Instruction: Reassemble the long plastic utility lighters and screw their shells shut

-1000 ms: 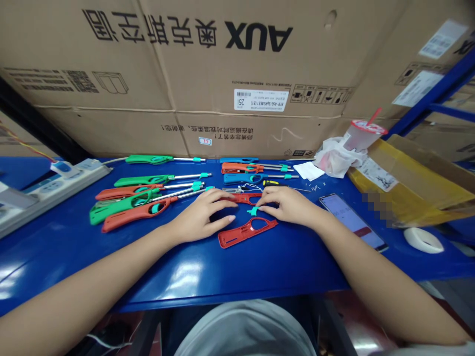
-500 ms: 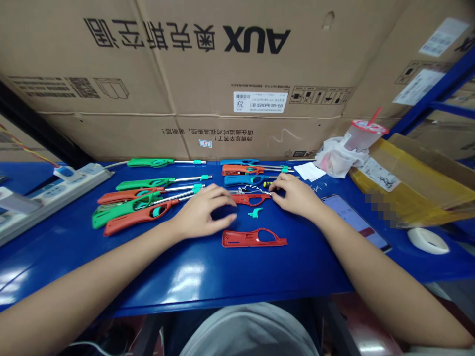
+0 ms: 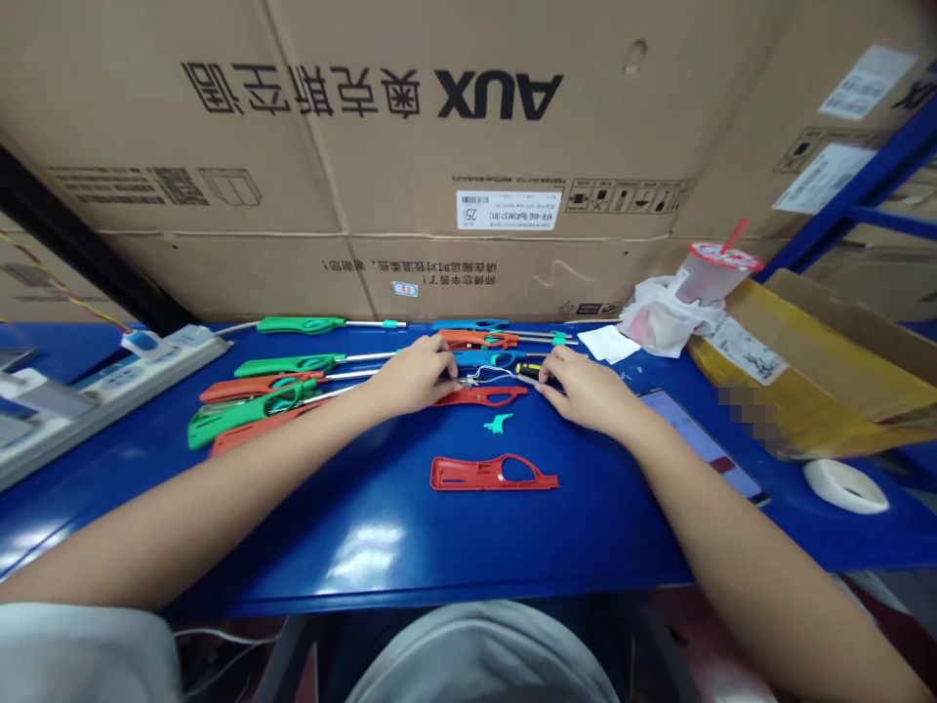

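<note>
An open red lighter half (image 3: 489, 396) with white wires and a metal part in it lies on the blue table (image 3: 381, 537). My left hand (image 3: 411, 377) is curled over its left end, fingers closed on it. My right hand (image 3: 584, 389) is pinched at its right end, beside a yellow-and-black screwdriver (image 3: 530, 369); what its fingertips hold is hidden. A small teal trigger (image 3: 499, 423) lies loose just in front. Nearer me rests a separate red shell cover (image 3: 492, 474), touched by neither hand.
Several green, red and blue long-nosed lighters (image 3: 253, 405) lie at the left and back. A power strip (image 3: 109, 386) sits far left, a phone (image 3: 699, 444) and tape roll (image 3: 845, 485) at the right. A drink cup (image 3: 713, 268), white bag and cardboard boxes (image 3: 439, 146) stand behind.
My left hand moved forward from the table onto the left end of the red half. My right hand shifted slightly toward the screwdriver. The shell cover and the trigger lie as before.
</note>
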